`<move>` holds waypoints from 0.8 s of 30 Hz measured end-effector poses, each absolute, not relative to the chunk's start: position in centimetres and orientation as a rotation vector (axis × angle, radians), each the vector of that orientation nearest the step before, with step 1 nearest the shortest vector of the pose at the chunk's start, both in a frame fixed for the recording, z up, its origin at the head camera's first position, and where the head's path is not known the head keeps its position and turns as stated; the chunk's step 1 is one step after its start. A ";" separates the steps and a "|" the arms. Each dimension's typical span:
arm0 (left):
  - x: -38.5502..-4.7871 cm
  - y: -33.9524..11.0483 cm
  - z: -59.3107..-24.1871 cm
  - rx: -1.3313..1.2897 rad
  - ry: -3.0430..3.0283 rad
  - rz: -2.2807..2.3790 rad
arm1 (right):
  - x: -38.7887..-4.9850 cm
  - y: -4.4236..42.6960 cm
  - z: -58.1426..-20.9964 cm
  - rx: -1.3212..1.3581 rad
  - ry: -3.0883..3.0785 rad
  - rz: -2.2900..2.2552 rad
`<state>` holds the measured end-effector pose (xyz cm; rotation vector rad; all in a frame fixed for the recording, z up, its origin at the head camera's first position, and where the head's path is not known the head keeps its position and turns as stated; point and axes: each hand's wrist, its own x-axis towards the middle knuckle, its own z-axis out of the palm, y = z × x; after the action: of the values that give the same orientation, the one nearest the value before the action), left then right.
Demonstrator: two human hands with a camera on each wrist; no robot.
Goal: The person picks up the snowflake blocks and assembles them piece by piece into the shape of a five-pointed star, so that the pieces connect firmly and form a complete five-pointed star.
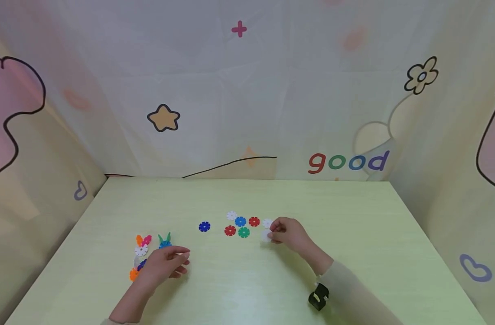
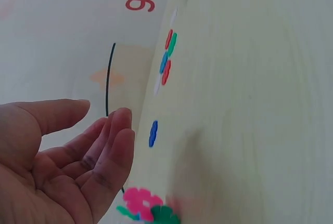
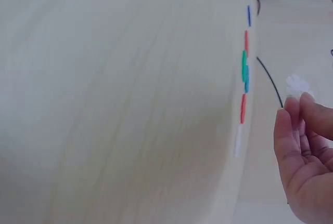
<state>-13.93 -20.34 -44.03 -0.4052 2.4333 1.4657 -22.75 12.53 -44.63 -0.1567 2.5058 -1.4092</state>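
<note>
Disc [image 3: 297,83], white and round, juts past the pinching fingertips of the right hand [image 1: 292,235] above the table [image 1: 353,225], face toward that wrist's camera. Left hand [image 1: 163,264] hovers empty, thumb apart from loosely bent fingers.

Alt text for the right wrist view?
The right grip pinches a white flower-shaped disc. To its left, a blue disc, a green disc, a lighter blue disc, two red discs and another white disc lie on the pale tabletop.
</note>
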 end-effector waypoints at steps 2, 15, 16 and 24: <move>-14.4 -19.6 -44.1 -0.382 2.440 1.473 | -22.2 12.5 -44.4 -0.148 2.489 -1.462; -17.1 -15.6 -44.3 -0.232 2.459 1.493 | -19.2 12.3 -43.8 -0.133 2.379 -1.634; -17.3 -15.4 -44.3 -0.220 2.463 1.490 | -19.0 12.3 -43.8 -0.130 2.376 -1.636; -19.0 -14.4 -44.7 -0.195 2.487 1.437 | -18.1 12.5 -43.7 -0.127 2.348 -1.672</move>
<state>-19.04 -14.38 -44.68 -0.1951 2.4868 1.4372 -18.08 12.53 -43.74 -0.1271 2.3476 -1.6725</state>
